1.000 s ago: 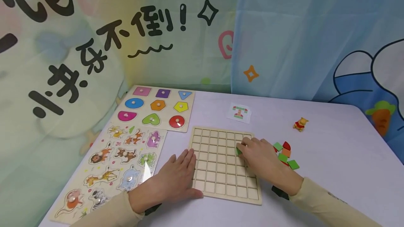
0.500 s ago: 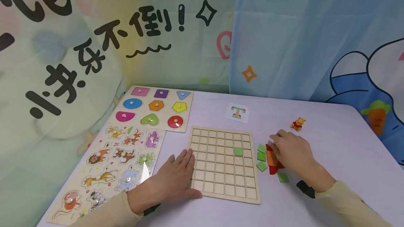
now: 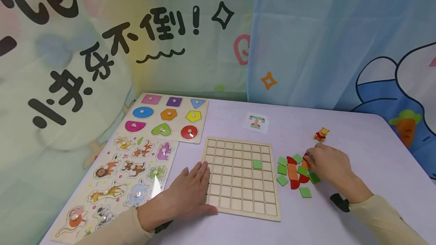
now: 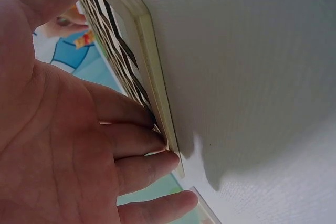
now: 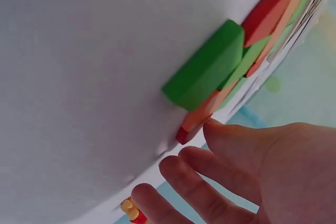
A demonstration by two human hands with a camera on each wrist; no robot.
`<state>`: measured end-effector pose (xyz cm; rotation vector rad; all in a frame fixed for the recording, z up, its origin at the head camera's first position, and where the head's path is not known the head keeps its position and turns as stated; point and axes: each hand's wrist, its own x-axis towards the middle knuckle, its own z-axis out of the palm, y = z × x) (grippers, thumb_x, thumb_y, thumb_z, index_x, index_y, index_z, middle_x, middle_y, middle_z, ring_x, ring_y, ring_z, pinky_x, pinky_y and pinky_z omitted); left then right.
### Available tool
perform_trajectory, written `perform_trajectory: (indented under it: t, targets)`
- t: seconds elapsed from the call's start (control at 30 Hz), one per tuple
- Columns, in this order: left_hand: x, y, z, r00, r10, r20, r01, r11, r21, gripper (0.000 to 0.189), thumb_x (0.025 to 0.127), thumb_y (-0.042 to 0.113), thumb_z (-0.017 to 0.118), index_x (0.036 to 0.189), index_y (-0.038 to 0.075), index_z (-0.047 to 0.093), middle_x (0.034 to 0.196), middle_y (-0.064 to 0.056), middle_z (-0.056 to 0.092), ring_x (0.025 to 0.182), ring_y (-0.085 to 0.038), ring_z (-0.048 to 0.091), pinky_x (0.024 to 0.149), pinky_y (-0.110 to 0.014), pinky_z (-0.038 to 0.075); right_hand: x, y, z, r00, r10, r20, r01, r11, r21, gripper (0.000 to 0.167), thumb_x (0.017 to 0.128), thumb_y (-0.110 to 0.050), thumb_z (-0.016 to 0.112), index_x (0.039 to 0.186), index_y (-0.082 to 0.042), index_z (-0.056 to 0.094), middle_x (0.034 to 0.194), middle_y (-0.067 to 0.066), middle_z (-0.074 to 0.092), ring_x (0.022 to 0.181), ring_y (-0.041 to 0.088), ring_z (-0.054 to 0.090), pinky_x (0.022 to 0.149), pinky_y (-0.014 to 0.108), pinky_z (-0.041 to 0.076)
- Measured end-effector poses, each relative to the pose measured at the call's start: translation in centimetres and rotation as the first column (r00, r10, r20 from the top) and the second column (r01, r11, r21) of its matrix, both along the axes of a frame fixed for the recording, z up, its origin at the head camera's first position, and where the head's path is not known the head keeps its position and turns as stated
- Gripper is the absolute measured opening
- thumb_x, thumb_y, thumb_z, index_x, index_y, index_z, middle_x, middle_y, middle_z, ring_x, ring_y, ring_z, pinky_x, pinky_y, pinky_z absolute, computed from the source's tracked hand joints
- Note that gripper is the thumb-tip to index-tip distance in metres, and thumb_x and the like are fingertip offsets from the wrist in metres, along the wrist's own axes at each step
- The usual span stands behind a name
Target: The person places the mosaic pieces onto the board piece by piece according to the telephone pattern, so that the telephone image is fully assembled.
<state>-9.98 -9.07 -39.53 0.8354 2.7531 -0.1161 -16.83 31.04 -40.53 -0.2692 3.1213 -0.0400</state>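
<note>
right fingers (image 5: 184, 181) have moved rightward, uncovering tiles (image 3: 292, 172).

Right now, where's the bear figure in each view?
Head: the bear figure, right of centre, just beyond the right hand.
Left wrist: upper left, a small orange shape, probably it.
Right wrist: bottom edge, left of centre, partly hidden.
Landmark: the right hand, in head and right wrist views.

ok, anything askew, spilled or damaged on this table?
No visible spills or damage. Only the loose blocks right of the grid board look untidy: red, orange and green, jumbled at mixed angles by the right hand. The green tile on the board sits square.
</note>
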Motion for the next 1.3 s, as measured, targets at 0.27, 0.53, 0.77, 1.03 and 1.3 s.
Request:
perform_trajectory:
  t: [0.27,0.53,0.77,1.03,1.3]
  targets:
    - [-0.1,0.0,-0.1,1.000,0.002,0.005,-0.002,1.000,0.001,0.110,0.085,0.077,0.061,0.157,-0.001,0.035,0.168,-0.018,0.031,0.156,-0.032,0.032,0.118,-0.055,0.038,-0.2,-0.3,0.0,0.999,0.003,0.043,-0.003,1.000,-0.005,0.020,0.087,-0.013,0.079,0.102,0.001,0.077,0.078,0.006,0.059,0.071,0.021,0.052,0.061,0.038,0.052]
    - [-0.1,0.0,0.0,1.000,0.003,0.008,-0.003,1.000,0.008,0.109,0.085,0.076,0.061,0.157,-0.002,0.035,0.168,-0.018,0.030,0.156,-0.033,0.032,0.118,-0.056,0.038,-0.2,-0.5,0.0,0.999,0.040,0.016,-0.040,0.999,-0.015,0.016,0.086,-0.010,0.079,0.099,0.000,0.076,0.077,0.006,0.057,0.068,0.020,0.050,0.057,0.035,0.048]
    - [0.0,0.0,0.1,1.000,0.004,0.019,-0.004,1.000,0.012,0.109,0.086,0.076,0.061,0.157,-0.002,0.035,0.168,-0.018,0.030,0.156,-0.033,0.032,0.118,-0.056,0.038,0.2,-1.4,0.9,0.998,0.050,-0.045,-0.048,0.998,0.031,0.013,0.086,-0.012,0.080,0.090,-0.002,0.072,0.074,0.007,0.055,0.063,0.021,0.049,0.052,0.034,0.045]
    - [0.0,-0.1,0.2,1.000,0.005,0.011,-0.005,1.000,0.019,0.109,0.086,0.076,0.061,0.157,-0.002,0.035,0.168,-0.018,0.030,0.156,-0.033,0.032,0.118,-0.056,0.038,0.3,-5.4,1.7,0.984,0.134,-0.120,-0.119,0.985,0.123,0.023,0.084,-0.017,0.084,0.098,-0.002,0.075,0.080,0.009,0.063,0.066,0.021,0.055,0.057,0.038,0.052]
    - [0.1,0.0,0.2,1.000,0.008,0.005,-0.008,1.000,0.021,0.109,0.085,0.075,0.062,0.157,-0.002,0.035,0.168,-0.018,0.031,0.156,-0.033,0.033,0.118,-0.055,0.038,0.3,-8.5,1.5,0.957,0.235,-0.169,-0.215,0.969,0.125,0.020,0.084,-0.020,0.084,0.095,-0.006,0.075,0.080,0.006,0.063,0.067,0.022,0.059,0.058,0.038,0.050]
